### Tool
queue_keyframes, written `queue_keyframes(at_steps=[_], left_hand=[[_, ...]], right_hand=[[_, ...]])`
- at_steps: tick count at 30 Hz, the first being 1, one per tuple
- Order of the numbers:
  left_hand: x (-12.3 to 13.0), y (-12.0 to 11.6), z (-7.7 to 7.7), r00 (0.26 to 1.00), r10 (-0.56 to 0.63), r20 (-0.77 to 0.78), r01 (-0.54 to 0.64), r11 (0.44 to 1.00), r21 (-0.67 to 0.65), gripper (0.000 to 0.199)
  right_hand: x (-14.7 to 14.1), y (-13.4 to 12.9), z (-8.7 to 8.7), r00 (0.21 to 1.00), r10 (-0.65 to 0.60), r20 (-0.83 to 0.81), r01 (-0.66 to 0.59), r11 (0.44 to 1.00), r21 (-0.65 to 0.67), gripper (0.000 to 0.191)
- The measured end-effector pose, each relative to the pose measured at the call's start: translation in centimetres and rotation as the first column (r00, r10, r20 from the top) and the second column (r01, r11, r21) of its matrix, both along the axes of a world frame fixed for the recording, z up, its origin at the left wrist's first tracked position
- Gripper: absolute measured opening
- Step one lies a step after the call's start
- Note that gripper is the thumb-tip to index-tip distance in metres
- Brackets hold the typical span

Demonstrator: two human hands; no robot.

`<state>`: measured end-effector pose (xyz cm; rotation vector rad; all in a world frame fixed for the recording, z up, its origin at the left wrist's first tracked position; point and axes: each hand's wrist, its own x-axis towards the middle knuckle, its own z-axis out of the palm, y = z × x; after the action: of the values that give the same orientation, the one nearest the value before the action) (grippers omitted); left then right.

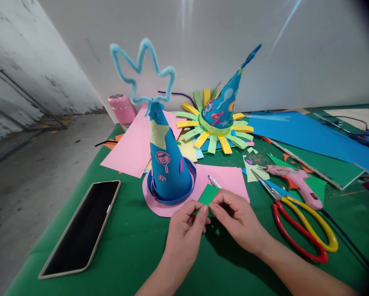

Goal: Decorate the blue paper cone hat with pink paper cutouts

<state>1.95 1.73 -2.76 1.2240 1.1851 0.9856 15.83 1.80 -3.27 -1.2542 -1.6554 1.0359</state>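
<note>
Between both hands is a small piece of green paper (208, 194), its upper part showing above the fingers. My left hand (189, 224) pinches its lower left edge, and my right hand (235, 220) pinches it from the right. Just beyond the hands, a blue cone hat (170, 168) stands upright on pink paper (230, 176), topped by a light blue fuzzy wire shape (135, 68). A pen (214, 181) lies partly behind the green piece.
Red and yellow scissors (301, 226) and a pink glue gun (295, 179) lie to the right. A phone (82, 228) is at left. Behind are a second cone hat (221, 109) with yellow and green strips, blue paper (304, 131) and a pink bottle (122, 110).
</note>
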Motion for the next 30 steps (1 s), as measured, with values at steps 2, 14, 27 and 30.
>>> queue_keyframes(at_steps=[2,14,27,30], left_hand=[[-0.06,-0.03,0.09,0.999,-0.005,-0.031,0.005,1.000,0.009,0.019],[-0.25,-0.56,-0.15,0.981,0.038,-0.191,-0.011,0.989,0.145,0.022],[-0.12,0.04,-0.57,0.983,0.047,0.177,-0.017,0.987,-0.163,0.016],[-0.01,0.06,-0.42,0.986,0.036,0.163,-0.008,0.985,-0.170,0.015]], right_hand=[[-0.09,-0.12,0.03,1.000,-0.003,0.025,0.003,1.000,0.001,0.020],[-0.46,-0.06,-0.51,0.994,-0.045,-0.103,0.033,0.992,-0.121,0.024],[-0.08,-0.28,-0.36,0.997,-0.040,-0.069,0.037,0.999,-0.036,0.022],[-0.10,-0.32,-0.41,0.997,-0.033,-0.068,0.030,0.998,-0.047,0.021]])
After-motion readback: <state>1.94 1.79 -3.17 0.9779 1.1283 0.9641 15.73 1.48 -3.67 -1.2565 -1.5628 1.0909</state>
